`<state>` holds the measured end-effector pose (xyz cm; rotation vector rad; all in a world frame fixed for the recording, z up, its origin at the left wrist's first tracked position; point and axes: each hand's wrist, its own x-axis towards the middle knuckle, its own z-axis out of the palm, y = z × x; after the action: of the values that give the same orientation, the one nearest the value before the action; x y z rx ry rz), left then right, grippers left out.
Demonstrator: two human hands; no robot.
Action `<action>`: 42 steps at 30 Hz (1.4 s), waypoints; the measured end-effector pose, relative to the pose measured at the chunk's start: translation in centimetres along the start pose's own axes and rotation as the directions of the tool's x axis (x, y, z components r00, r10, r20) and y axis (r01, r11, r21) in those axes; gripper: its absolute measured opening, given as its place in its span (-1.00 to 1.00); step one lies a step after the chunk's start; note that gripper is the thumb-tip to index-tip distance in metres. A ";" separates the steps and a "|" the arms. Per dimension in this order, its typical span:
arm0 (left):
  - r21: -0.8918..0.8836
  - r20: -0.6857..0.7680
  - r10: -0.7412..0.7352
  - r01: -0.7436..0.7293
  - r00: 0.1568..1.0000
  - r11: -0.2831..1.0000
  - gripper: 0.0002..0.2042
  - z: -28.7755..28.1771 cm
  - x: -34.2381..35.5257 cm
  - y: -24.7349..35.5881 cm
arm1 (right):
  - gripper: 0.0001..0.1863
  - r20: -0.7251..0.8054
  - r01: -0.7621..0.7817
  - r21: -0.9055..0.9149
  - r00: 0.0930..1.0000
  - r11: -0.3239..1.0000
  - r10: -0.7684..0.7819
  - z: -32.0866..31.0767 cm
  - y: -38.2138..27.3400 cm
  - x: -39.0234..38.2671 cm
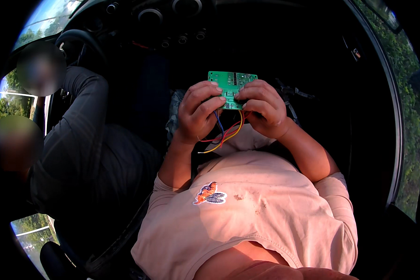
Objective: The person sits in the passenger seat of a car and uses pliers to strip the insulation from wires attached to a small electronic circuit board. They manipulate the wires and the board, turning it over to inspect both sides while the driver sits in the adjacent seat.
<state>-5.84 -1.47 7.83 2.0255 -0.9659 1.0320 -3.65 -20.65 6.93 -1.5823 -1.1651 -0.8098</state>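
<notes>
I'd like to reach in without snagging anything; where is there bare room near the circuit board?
Bare: over the shirt front, between the orange-and-dark emblem and right sleeve, marked only by stains, though curved. Crowded: below the circuit board, where loose wires hang between the left hand and right hand. Toward the window, too dark to tell.

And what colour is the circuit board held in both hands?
The circuit board is green; it shows best in the head view.
</notes>
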 end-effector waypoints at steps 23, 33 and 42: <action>-0.446 0.306 -0.643 0.702 0.702 0.555 -0.62 0.5 -1.4 0.2 | -0.64 0.179 -0.763 0.444 0.590 0.470 0.787 1.1 -0.1 -1.2; -0.428 0.353 -0.682 0.759 0.641 0.491 -0.81 0.4 -1.4 -0.3 | -0.78 0.222 -0.772 0.513 0.542 0.375 0.811 1.9 0.6 -2.2; -0.497 0.318 -0.714 0.751 0.624 0.435 -0.74 -0.2 -0.6 -0.5 | -0.75 0.243 -0.718 0.651 0.505 0.247 0.829 1.7 0.6 -1.9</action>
<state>-5.72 -0.87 7.29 1.6290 -0.2462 0.1214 -3.76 -19.65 4.54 -1.1564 -0.3022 0.2227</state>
